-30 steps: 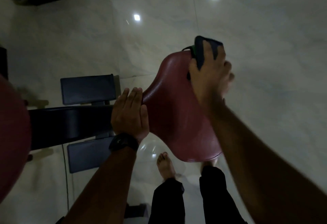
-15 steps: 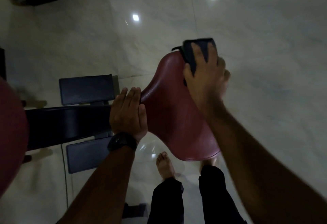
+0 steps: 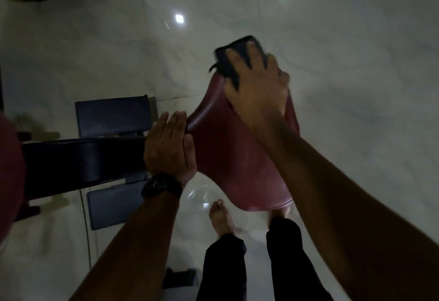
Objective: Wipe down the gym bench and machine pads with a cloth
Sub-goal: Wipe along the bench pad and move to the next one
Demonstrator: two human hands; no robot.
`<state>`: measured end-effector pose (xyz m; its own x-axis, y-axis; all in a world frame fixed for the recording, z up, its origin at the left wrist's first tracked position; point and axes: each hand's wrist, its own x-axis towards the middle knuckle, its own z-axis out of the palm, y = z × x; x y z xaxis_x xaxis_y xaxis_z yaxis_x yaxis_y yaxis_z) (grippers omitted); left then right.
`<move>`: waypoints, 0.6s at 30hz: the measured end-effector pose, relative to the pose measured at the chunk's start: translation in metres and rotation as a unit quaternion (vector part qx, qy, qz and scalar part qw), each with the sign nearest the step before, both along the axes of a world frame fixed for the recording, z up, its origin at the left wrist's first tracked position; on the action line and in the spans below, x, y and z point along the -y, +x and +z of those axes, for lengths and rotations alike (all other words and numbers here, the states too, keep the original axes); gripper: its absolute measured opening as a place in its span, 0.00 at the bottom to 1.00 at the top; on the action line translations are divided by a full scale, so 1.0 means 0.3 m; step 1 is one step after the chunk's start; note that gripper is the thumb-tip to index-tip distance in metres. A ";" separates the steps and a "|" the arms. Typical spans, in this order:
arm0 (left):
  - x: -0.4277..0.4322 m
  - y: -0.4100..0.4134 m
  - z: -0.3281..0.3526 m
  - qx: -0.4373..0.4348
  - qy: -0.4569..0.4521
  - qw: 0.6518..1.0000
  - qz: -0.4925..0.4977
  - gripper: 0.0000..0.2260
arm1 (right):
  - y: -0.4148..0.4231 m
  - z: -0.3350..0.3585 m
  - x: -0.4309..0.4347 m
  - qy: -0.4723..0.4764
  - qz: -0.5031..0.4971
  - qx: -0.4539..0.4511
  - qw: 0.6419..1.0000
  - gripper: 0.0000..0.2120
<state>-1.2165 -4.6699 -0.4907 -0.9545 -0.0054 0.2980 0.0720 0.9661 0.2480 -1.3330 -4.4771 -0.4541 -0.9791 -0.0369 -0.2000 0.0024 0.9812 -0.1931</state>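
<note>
A dark red seat pad (image 3: pixel 228 158) fills the middle of the view, wider at its near end. My right hand (image 3: pixel 259 89) presses a dark cloth (image 3: pixel 231 59) onto the pad's far narrow end, fingers spread over the cloth. My left hand (image 3: pixel 169 148) lies flat with straight fingers against the pad's left edge, a black watch (image 3: pixel 161 185) on its wrist. Another red pad (image 3: pixel 9 177) shows partly at the left border.
A black frame bar (image 3: pixel 83 160) runs left from the seat, with two dark flat plates (image 3: pixel 111 116) (image 3: pixel 114 205) beside it. Glossy pale floor tiles (image 3: pixel 356 86) lie all around. My bare feet (image 3: pixel 221 217) stand under the pad's near edge.
My right hand has slid the cloth leftward across the far end of the red pad. The left hand has stayed put on the pad's left edge.
</note>
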 end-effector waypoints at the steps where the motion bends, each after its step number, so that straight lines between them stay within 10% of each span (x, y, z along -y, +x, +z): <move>1: -0.003 -0.001 0.001 0.002 0.003 1.000 0.002 0.21 | 0.031 -0.002 -0.009 -0.002 -0.078 -0.016 0.997 0.30; 5: -0.005 -0.001 0.006 0.014 0.007 1.000 0.003 0.22 | 0.253 0.019 0.083 0.031 -0.168 -0.034 0.985 0.30; 13: -0.002 -0.004 0.013 0.010 -0.001 1.000 -0.008 0.22 | 0.049 0.002 0.101 -0.002 0.193 -0.029 0.981 0.26; 18: 0.001 -0.004 0.002 0.012 0.003 1.000 0.001 0.22 | -0.004 -0.009 0.007 0.024 -0.070 -0.025 0.997 0.29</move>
<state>-1.2177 -4.6701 -0.4902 -0.9612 -0.0093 0.2757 0.0637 0.9649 0.2548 -1.3341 -4.4791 -0.4567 -0.9827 0.1092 -0.1497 0.1317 0.9799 -0.1497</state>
